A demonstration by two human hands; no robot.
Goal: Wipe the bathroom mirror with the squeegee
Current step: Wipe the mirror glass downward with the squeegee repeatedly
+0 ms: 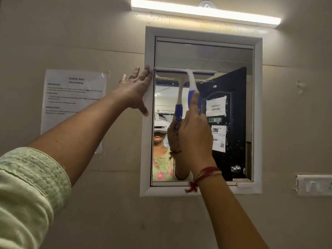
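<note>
A mirror (231, 56) in a white frame (257, 112) hangs on the beige wall. A white and blue squeegee (190, 78) lies against the glass, its blade level across the upper left part and touching the left frame edge. My right hand (195, 133) is shut on its blue handle, below the blade. My left hand (137, 88) rests flat on the frame's left side, fingers spread, holding nothing. Water droplets speckle the right part of the glass.
A lit tube light (204, 12) runs above the mirror. A printed task sheet (71, 105) is taped to the wall on the left. A white switch plate (314, 185) sits at the lower right. The mirror reflects a dark door with papers.
</note>
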